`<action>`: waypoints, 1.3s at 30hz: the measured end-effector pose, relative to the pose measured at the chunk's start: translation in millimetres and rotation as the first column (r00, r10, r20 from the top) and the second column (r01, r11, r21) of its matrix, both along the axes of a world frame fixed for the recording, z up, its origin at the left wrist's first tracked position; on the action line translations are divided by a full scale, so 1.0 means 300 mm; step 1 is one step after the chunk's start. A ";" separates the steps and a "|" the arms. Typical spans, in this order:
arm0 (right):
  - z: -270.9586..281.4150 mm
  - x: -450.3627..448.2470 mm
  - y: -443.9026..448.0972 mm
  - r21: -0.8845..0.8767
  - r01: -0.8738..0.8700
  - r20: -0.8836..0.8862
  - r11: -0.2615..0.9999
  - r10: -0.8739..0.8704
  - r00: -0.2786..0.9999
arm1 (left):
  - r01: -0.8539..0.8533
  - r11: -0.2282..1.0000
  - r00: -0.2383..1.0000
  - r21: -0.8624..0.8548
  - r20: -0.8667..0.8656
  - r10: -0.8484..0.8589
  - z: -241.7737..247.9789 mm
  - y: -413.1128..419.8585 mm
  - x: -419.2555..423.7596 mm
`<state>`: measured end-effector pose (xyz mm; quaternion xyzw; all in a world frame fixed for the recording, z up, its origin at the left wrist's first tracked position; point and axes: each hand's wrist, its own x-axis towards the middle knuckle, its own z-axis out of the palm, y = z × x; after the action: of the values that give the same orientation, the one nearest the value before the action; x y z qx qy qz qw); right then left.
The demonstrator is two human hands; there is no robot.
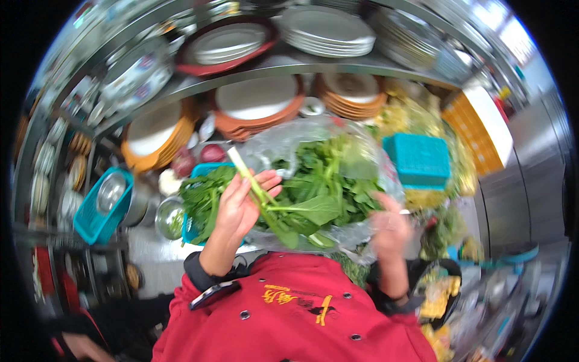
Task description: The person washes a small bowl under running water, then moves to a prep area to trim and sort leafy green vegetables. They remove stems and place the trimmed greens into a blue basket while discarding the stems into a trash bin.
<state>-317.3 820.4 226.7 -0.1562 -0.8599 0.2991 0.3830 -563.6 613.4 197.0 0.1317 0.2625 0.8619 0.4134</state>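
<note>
My left hand (239, 208) holds a leafy green stalk (260, 194) across its palm, the thumb against it. The pale cut end points up and away, and the broad leaves hang toward me. Motion blurs my right hand (391, 226), which is over the right edge of a clear plastic bag (384, 167); whether it pinches anything is unclear. Loose leafy greens (325, 181) fill the opened bag in front of me. Left of the bag, a turquoise plastic basket (190, 226) carries more greens (208, 194), partly behind my left forearm.
Red onions (212, 154), a garlic bulb (170, 182) and a metal bowl (169, 218) lie left. A turquoise basket (418, 160) sits on yellowish bags at right. Plate stacks (258, 97) stand behind, under a metal shelf (298, 68). Another person's hand (83, 346) shows lower left.
</note>
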 end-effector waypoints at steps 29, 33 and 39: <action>-0.079 -0.340 -0.215 -0.718 -0.641 -0.628 0.270 0.146 0.764 | -0.139 0.749 0.698 -0.648 -0.601 -0.390 0.004 0.103 0.094; -0.111 -0.385 -0.248 -0.753 -0.565 -0.530 0.338 0.197 0.825 | -0.034 0.827 0.683 -0.561 -0.617 -0.391 -0.005 0.070 0.148; -0.147 -0.435 -0.220 -0.846 -0.344 -0.294 0.407 0.181 0.938 | -0.064 0.812 0.933 -0.581 -0.322 -0.157 0.034 -0.117 -0.011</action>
<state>-447.6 754.2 182.6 -0.1714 -0.5568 0.7705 0.2585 -567.0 578.2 207.3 0.1590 0.5804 0.6909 0.4007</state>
